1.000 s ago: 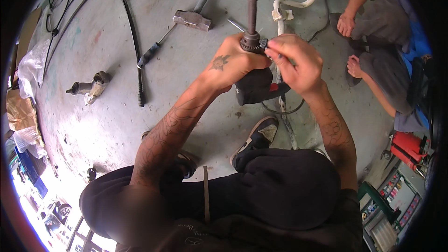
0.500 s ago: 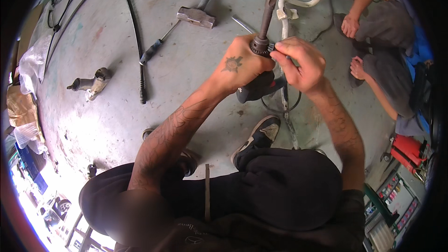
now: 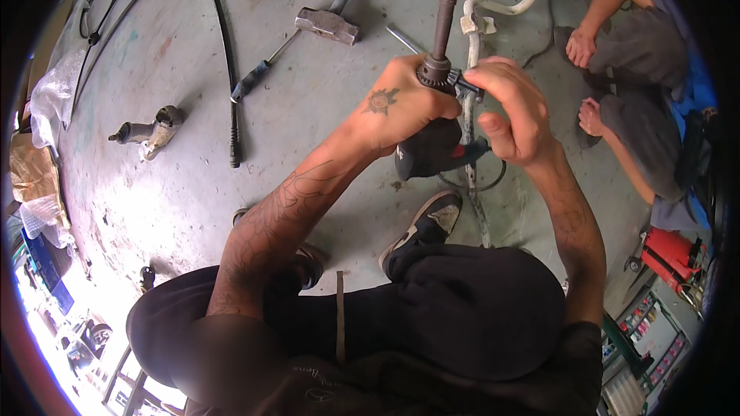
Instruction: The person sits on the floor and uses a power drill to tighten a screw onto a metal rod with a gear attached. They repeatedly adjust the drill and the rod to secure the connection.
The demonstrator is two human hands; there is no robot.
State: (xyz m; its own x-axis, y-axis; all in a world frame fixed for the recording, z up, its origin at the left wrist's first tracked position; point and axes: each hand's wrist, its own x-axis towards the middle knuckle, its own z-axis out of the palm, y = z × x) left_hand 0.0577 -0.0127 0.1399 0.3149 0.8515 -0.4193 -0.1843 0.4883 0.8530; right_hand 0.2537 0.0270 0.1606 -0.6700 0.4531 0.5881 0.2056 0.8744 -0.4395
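A clear plastic bag [image 3: 52, 96] lies at nine o'clock on the grey floor [image 3: 177, 185]; what is in it cannot be told. Just inside it rests a small grinder [image 3: 146, 129]. A black hose [image 3: 220, 38] bends at eleven o'clock, and a hammer [image 3: 312, 31] lies beside it.

In the middle, toward twelve o'clock, the left hand [image 3: 405, 104] is wrapped tight around the drill [image 3: 435, 146], right under its chuck [image 3: 435, 73]. A long twisted drill bit [image 3: 445, 0] sticks up. The right hand [image 3: 512, 112] pinches a small key [image 3: 466, 88] at the chuck's side.

At two o'clock another person [image 3: 640, 69] sits on the floor. A red machine [image 3: 669, 250] stands at four o'clock.
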